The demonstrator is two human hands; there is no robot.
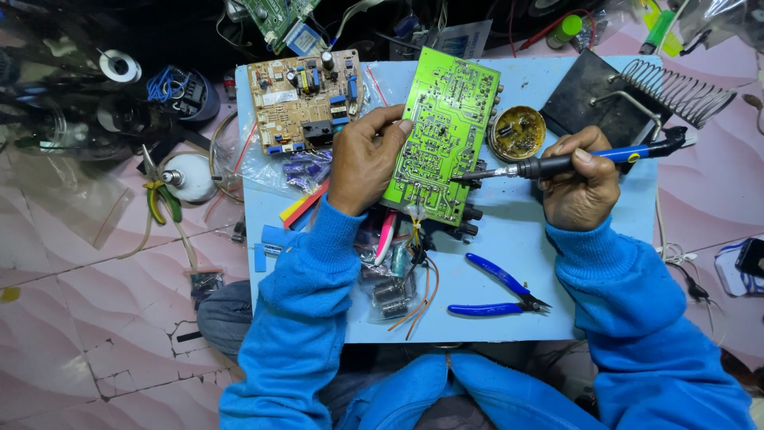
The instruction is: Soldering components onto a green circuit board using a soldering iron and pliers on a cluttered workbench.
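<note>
Blue cutters (497, 291) idle lower centre; left hand (362, 159) fingers grip green board (442, 135) mid-frame, right hand (581, 179) fingers closed round soldering iron (573, 162) — steady the board, touch one joint only.

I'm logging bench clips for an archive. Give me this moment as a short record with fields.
left hand: left hand grips the green circuit board, tilted up off the blue work board
right hand: right hand holds the blue-handled soldering iron, tip at the board's right edge
nearby: blue cutters; flux tin; tan circuit board; coiled iron stand
</note>
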